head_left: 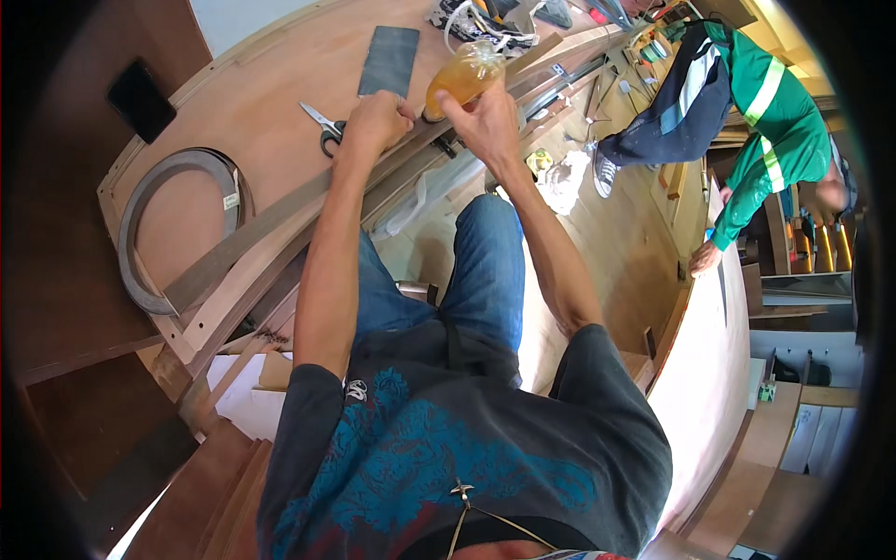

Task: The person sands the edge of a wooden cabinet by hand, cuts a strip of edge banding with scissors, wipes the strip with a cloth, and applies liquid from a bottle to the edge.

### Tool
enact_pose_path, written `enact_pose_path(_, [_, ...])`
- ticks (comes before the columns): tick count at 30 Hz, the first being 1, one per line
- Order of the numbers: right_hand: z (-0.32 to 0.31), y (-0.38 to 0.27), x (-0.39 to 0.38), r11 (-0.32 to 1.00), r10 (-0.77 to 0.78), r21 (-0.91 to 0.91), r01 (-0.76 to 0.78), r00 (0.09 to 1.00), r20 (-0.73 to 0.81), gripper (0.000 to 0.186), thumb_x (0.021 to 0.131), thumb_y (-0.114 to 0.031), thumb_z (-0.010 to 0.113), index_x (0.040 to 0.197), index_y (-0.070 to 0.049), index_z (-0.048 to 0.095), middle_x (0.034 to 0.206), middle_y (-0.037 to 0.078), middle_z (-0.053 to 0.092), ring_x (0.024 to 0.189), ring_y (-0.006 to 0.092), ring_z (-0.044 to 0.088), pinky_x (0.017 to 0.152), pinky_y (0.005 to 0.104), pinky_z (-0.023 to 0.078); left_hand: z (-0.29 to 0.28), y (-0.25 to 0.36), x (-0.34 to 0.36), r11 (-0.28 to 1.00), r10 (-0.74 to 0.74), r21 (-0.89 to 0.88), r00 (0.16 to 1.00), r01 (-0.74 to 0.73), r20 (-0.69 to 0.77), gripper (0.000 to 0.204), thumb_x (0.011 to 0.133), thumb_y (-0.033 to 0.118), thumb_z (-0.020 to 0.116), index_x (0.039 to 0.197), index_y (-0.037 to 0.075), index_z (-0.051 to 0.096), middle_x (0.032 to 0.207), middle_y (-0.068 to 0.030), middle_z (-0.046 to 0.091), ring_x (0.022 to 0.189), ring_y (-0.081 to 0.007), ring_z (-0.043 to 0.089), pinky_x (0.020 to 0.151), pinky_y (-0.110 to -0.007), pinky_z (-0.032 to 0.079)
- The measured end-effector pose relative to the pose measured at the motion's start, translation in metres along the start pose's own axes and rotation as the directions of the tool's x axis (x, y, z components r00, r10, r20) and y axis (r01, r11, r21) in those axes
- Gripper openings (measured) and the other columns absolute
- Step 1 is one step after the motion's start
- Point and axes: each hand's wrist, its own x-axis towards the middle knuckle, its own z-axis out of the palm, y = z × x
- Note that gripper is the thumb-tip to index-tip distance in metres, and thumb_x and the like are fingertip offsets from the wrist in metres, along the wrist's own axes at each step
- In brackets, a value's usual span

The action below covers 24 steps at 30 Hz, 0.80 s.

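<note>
My right hand (487,121) grips a clear plastic bottle (464,75) of amber liquid, tilted with its narrow end toward my left hand. My left hand (378,121) is closed at the bench edge, its fingertips near that end; what they pinch is hidden. Beneath my hands a long grey-brown strip (252,247) lies along the edge of the curved wooden bench (247,79). Scissors with dark handles (327,131) rest left of my left hand. Just beyond is a dark grey rectangular sheet (389,61).
A coiled grey band (135,238) lies at the bench's left end, near a black phone (140,100). A patterned bag (485,23) sits at the far side. To the right, a person in a green jacket (775,103) bends over a white-topped panel (705,364).
</note>
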Motion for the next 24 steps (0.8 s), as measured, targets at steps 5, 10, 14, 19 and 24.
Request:
enact_pose_path(5, [-0.015, 0.056, 0.015, 0.996, 0.077, -0.044, -0.08, 0.994, -0.081, 0.058, 0.079, -0.029, 0.071, 0.118, 0.002, 0.041, 0.086, 0.023, 0.068, 0.078, 0.0398, 0.068, 0.07, 0.044, 0.054, 0.004, -0.001, 0.004, 1.0, 0.027, 0.012, 0.999, -0.028, 0.025, 0.014, 0.079, 0.012, 0.069, 0.091, 0.005, 0.072, 0.083, -0.0112, 0.072, 0.077, -0.022, 0.068, 0.071, -0.034, 0.052])
enact_pose_path(10, [-0.006, 0.027, -0.002, 1.0, 0.014, 0.008, -0.013, 0.998, -0.057, 0.053, 0.078, -0.027, 0.071, 0.113, 0.001, 0.043, 0.085, 0.022, 0.068, 0.075, 0.0372, 0.068, 0.067, 0.0434, 0.053, -0.006, 0.005, -0.004, 0.998, -0.03, 0.054, 0.999, 0.029, 0.015, 0.016, 0.079, 0.014, 0.066, 0.093, 0.008, 0.072, 0.091, -0.0157, 0.07, 0.087, -0.0291, 0.068, 0.078, -0.038, 0.052])
enact_pose_path(14, [-0.015, 0.038, 0.004, 0.999, 0.027, -0.035, -0.031, 0.993, -0.119, 0.052, 0.079, -0.027, 0.071, 0.111, 0.001, 0.042, 0.081, 0.021, 0.068, 0.072, 0.037, 0.067, 0.069, 0.0434, 0.053, -0.018, 0.008, -0.04, 0.977, 0.047, 0.209, 0.996, -0.03, -0.074, 0.027, 0.08, 0.017, 0.064, 0.105, 0.008, 0.068, 0.101, -0.0192, 0.068, 0.096, -0.033, 0.065, 0.084, -0.04, 0.05])
enact_pose_path(19, [-0.012, 0.036, 0.002, 0.996, 0.086, -0.028, -0.088, 0.992, -0.093, 0.052, 0.078, -0.027, 0.072, 0.11, 0.002, 0.044, 0.084, 0.021, 0.068, 0.074, 0.0343, 0.068, 0.07, 0.043, 0.053, -0.038, -0.011, -0.071, 0.995, -0.096, 0.025, 0.995, 0.096, -0.02, 0.03, 0.079, 0.013, 0.063, 0.107, 0.002, 0.065, 0.102, -0.0206, 0.067, 0.098, -0.0325, 0.065, 0.085, -0.04, 0.049])
enact_pose_path(24, [-0.021, 0.028, -0.005, 0.932, 0.141, 0.35, -0.095, 0.984, -0.11, 0.036, 0.083, -0.016, 0.07, 0.108, 0.003, 0.054, 0.095, 0.014, 0.066, 0.081, 0.0228, 0.068, 0.066, 0.0324, 0.057, -0.024, -0.025, -0.049, 0.995, -0.041, -0.09, 0.999, 0.04, -0.011, 0.019, 0.078, 0.01, 0.065, 0.094, 0.001, 0.07, 0.097, -0.0212, 0.068, 0.093, -0.0306, 0.067, 0.082, -0.039, 0.05])
